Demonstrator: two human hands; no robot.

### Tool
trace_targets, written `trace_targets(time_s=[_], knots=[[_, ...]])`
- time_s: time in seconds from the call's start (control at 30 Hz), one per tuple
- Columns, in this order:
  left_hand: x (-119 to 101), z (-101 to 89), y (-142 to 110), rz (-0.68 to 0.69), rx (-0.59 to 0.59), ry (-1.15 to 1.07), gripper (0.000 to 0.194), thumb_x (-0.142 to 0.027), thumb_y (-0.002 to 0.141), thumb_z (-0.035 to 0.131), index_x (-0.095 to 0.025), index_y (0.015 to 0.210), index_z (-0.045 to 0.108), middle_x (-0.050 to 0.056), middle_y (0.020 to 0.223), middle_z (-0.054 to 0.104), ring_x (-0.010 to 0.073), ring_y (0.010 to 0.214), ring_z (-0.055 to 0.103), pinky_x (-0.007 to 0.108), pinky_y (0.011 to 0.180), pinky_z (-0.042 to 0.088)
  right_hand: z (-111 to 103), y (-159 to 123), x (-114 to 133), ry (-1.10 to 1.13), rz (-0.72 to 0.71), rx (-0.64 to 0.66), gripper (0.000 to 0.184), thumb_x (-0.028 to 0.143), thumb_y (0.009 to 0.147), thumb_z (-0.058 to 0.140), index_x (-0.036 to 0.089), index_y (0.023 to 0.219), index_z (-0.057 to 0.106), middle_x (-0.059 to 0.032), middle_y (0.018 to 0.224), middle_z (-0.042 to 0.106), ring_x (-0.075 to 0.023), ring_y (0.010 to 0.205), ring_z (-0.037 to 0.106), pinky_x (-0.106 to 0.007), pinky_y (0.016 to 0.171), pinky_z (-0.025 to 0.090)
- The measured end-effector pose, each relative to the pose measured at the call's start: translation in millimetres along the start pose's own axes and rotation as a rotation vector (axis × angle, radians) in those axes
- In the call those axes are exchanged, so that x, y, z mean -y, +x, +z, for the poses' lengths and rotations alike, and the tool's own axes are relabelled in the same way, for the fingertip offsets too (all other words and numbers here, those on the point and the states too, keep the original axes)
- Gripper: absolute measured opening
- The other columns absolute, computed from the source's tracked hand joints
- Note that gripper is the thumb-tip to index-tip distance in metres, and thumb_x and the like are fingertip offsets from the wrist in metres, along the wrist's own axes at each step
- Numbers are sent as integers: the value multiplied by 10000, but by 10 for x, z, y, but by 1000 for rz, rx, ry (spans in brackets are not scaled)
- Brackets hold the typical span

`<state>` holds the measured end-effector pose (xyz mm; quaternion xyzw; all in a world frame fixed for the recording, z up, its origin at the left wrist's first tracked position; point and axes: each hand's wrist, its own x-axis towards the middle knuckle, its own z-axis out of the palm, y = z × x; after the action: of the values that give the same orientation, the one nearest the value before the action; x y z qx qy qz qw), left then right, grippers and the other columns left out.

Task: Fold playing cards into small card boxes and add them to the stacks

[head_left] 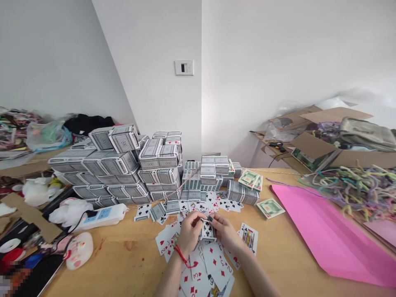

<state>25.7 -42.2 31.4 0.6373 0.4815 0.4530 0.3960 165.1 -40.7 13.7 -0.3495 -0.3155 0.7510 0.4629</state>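
Note:
Both hands meet above a spread of playing cards near the front middle of the table. My left hand, with a red cord bracelet at the wrist, pinches the left side of a playing card showing black clubs. From the other side my right hand grips the same card, its dark-nailed thumb near the top edge. The card's edges look bent; how it is folded is partly hidden by my fingers. Loose face-up cards lie under and around my wrists, among them a jack to the right.
Stacked blocks of folded cards rise at the back left, with smaller stacks behind my hands. Green card boxes sit to the right, beside a pink sheet. A white power strip lies left; fuzzy stems heap at right.

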Motion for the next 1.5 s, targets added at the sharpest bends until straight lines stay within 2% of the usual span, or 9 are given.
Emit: trace_targets(time_s=[0.13, 0.27, 0.33, 0.47, 0.77, 0.97, 1.07, 1.33, 1.5], knots=[[-1, 55, -7, -82, -18, -4, 169, -288, 734, 498, -180, 844, 568, -12, 663, 525, 133, 587, 470, 236, 561, 385, 17, 4, -6, -45, -88, -30, 269, 404, 650, 683, 183, 735, 557, 41, 623, 506, -77, 514, 421, -195, 516, 326], [42, 149, -8, -105, -120, 80, 190, -366, 739, 518, -190, 675, 490, -38, 601, 443, 125, 557, 420, 232, 540, 358, 23, 15, -15, -189, -127, -107, 308, 455, 665, 648, 184, 765, 543, 81, 526, 404, -46, 396, 247, -192, 397, 183], [64, 177, -7, -93, -152, 94, 219, -373, 747, 511, -193, 639, 452, -36, 607, 433, 127, 568, 418, 233, 548, 357, 16, 28, -32, -203, -145, -121, 324, 464, 665, 643, 182, 782, 534, 82, 529, 399, -45, 396, 235, -194, 392, 168], [92, 186, -7, -70, -185, 96, 227, -378, 756, 501, -195, 641, 433, -19, 652, 451, 140, 606, 438, 241, 575, 371, -9, 61, -75, -155, -183, -99, 304, 431, 677, 645, 174, 786, 524, 55, 597, 451, -53, 454, 319, -185, 423, 222], [203, 172, -5, -10, -188, 239, 226, -331, 788, 434, -209, 605, 380, -24, 608, 415, 144, 583, 425, 247, 571, 378, -115, 112, -122, -280, -192, -32, 313, 461, 695, 615, 181, 743, 484, 80, 528, 392, -56, 429, 311, -192, 430, 247], [178, 158, -32, 34, -162, 249, 88, -266, 787, 432, -202, 752, 480, 35, 780, 540, 181, 746, 514, 293, 696, 421, -77, 68, -83, -365, -207, 10, 296, 462, 707, 588, 202, 712, 447, 73, 524, 411, -82, 453, 392, -210, 460, 344], [149, 154, -38, 45, -178, 234, 72, -247, 766, 441, -202, 732, 485, 30, 767, 545, 180, 737, 515, 285, 690, 415, -64, 67, -95, -379, -200, 25, 278, 447, 698, 586, 210, 702, 440, 64, 549, 431, -101, 488, 433, -239, 502, 406], [185, 210, -16, -151, -287, 92, 294, -363, 726, 460, -207, 513, 331, -48, 515, 332, 123, 514, 355, 227, 505, 310, -151, 107, -176, -589, -278, -65, 197, 375, 714, 563, 201, 670, 481, 45, 538, 468, -118, 494, 472, -238, 504, 406], [164, 142, 35, -192, -293, -36, 362, -423, 695, 507, -202, 476, 322, -56, 487, 297, 108, 491, 321, 219, 477, 295, -106, 88, -180, -534, -281, -66, 240, 430, 742, 544, 194, 749, 503, 47, 513, 479, -118, 456, 467, -234, 474, 372]])
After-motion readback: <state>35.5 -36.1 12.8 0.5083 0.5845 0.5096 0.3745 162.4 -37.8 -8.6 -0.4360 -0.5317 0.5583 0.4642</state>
